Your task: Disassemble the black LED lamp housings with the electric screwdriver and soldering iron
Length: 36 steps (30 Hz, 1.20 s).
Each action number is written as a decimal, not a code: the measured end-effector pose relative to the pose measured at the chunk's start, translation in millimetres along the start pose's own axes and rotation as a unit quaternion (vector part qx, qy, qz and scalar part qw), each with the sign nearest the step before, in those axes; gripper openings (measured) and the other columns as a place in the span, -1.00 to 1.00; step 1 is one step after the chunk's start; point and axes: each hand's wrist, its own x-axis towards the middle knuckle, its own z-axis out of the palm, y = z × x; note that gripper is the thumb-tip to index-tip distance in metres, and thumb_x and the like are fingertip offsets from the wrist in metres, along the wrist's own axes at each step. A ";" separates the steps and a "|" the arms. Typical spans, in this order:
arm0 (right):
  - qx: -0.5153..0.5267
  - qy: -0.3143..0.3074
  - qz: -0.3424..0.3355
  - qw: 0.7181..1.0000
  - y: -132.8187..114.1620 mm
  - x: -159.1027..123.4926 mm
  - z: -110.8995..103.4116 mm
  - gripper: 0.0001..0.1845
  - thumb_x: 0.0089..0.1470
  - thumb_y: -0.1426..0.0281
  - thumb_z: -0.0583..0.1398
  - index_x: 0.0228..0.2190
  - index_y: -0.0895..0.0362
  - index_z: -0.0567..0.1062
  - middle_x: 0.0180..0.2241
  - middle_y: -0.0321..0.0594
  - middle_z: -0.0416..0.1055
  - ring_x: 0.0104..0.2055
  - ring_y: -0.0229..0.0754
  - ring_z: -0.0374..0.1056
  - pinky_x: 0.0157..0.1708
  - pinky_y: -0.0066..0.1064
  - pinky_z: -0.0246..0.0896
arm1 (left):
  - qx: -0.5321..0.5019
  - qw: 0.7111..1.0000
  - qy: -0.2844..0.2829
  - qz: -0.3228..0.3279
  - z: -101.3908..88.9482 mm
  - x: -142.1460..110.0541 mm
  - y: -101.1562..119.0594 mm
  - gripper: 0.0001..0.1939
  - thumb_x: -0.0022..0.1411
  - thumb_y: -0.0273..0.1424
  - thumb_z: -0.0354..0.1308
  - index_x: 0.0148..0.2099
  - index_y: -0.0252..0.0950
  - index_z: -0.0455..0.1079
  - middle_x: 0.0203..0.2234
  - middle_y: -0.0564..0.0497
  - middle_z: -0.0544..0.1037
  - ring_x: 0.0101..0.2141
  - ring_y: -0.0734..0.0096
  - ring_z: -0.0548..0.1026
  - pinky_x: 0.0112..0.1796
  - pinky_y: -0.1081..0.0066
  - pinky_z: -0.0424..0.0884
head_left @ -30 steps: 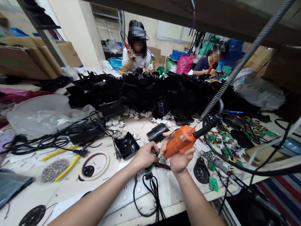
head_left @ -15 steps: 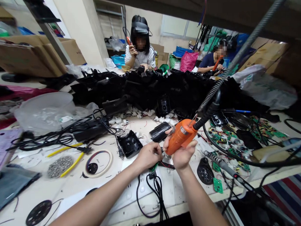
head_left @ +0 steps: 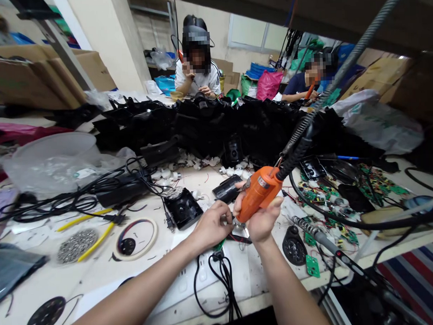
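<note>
My right hand (head_left: 264, 222) is wrapped round an orange electric screwdriver (head_left: 259, 192), which tilts down toward the left and hangs from a coiled spring. Its tip is hidden between my hands. Close beside it, my left hand (head_left: 213, 224) has its fingers pinched together at the tool's lower end; what they hold, if anything, is hidden. Under the left hand a bit of green circuit board (head_left: 219, 245) shows, with a bundled black cord (head_left: 224, 280) leading toward me. An open black plastic housing (head_left: 183, 208) lies left of my hands, and another black shell (head_left: 227, 188) lies behind them.
Screws (head_left: 77, 245) lie in a pile at left near a roll of tape (head_left: 137, 238). A soldering iron (head_left: 326, 241) and circuit boards (head_left: 333, 206) occupy the right. Black plastic parts (head_left: 201, 127) are heaped across the back. Two people work beyond.
The view has shifted slightly, so the table's left side sits further left. My hands and the screwdriver keep nearly the same pose. The co-worker opposite has lifted a hand slightly.
</note>
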 end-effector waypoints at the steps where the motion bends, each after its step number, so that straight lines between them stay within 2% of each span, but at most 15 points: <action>1: -0.008 -0.006 -0.004 1.000 0.5 0.5 -0.7 -0.14 -0.19 -0.39 -0.02 -0.35 0.14 0.48 -0.75 -0.36 0.24 -0.77 -0.27 0.10 -0.77 -0.41 0.04 | 0.003 1.000 -0.001 0.011 0.0 0.1 0.1 -0.77 -0.08 -0.55 0.11 -0.30 -0.26 0.43 -0.33 0.06 0.42 -0.38 0.42 0.38 -0.35 0.46 0.28; 3: -0.024 -0.021 -0.011 0.999 2.2 1.8 -2.1 -0.11 -0.16 -0.39 -0.06 -0.36 0.16 0.49 -0.76 -0.36 0.23 -0.76 -0.25 0.14 -0.73 -0.39 0.08 | 0.006 1.000 -0.009 0.016 0.6 1.0 -1.7 -0.75 -0.08 -0.54 0.11 -0.27 -0.25 0.39 -0.42 0.10 0.40 -0.44 0.44 0.35 -0.41 0.47 0.24; 5: -0.033 -0.041 -0.012 0.999 4.4 3.1 -3.5 -0.11 -0.13 -0.38 -0.09 -0.37 0.17 0.49 -0.76 -0.34 0.24 -0.75 -0.25 0.16 -0.71 -0.38 0.09 | 0.002 1.000 -0.018 0.003 1.5 2.4 -5.1 -0.81 -0.08 -0.53 0.12 -0.32 -0.26 0.35 -0.51 0.14 0.36 -0.48 0.45 0.33 -0.45 0.48 0.20; 9: -0.033 -0.064 -0.007 0.997 7.1 4.4 -4.1 -0.11 -0.10 -0.37 -0.09 -0.37 0.18 0.50 -0.74 -0.31 0.28 -0.74 -0.25 0.17 -0.71 -0.39 0.06 | -0.011 1.000 -0.024 -0.006 2.8 3.7 -10.4 -0.90 -0.05 -0.50 0.13 -0.40 -0.27 0.29 -0.55 0.15 0.33 -0.50 0.46 0.32 -0.47 0.50 0.19; 16: -0.006 -0.023 0.021 0.999 1.3 4.6 2.0 -0.12 -0.19 -0.39 -0.05 -0.43 0.17 0.48 -0.78 -0.37 0.21 -0.78 -0.30 0.09 -0.72 -0.42 0.04 | -0.021 1.000 -0.018 -0.010 3.5 3.6 -10.7 -0.90 -0.07 -0.48 0.12 -0.40 -0.27 0.30 -0.55 0.15 0.33 -0.52 0.48 0.29 -0.48 0.50 0.15; 22: -0.013 -0.027 0.019 0.999 -0.7 4.8 3.1 -0.19 -0.15 -0.34 -0.03 -0.45 0.15 0.49 -0.79 -0.37 0.19 -0.78 -0.27 0.10 -0.73 -0.41 0.03 | -0.036 0.999 -0.017 -0.013 5.3 4.0 -14.5 -0.89 -0.06 -0.47 0.13 -0.37 -0.28 0.33 -0.55 0.15 0.34 -0.52 0.48 0.29 -0.48 0.49 0.14; 28: -0.014 -0.018 0.006 1.000 2.7 3.9 1.3 -0.21 -0.12 -0.34 -0.06 -0.61 0.14 0.42 -0.77 -0.29 0.26 -0.76 -0.26 0.14 -0.74 -0.41 0.03 | -0.062 0.998 -0.015 -0.011 6.4 3.0 -15.4 -0.89 -0.06 -0.49 0.13 -0.38 -0.28 0.34 -0.53 0.15 0.34 -0.50 0.49 0.27 -0.47 0.49 0.14; 36: -0.016 -0.023 0.020 0.999 1.3 4.5 2.9 -0.19 -0.16 -0.35 -0.04 -0.52 0.15 0.47 -0.76 -0.31 0.26 -0.75 -0.27 0.13 -0.74 -0.43 0.05 | -0.119 0.992 -0.023 -0.041 5.4 4.5 -11.0 -0.85 -0.12 -0.48 0.15 -0.38 -0.31 0.36 -0.55 0.16 0.32 -0.53 0.53 0.22 -0.49 0.51 0.11</action>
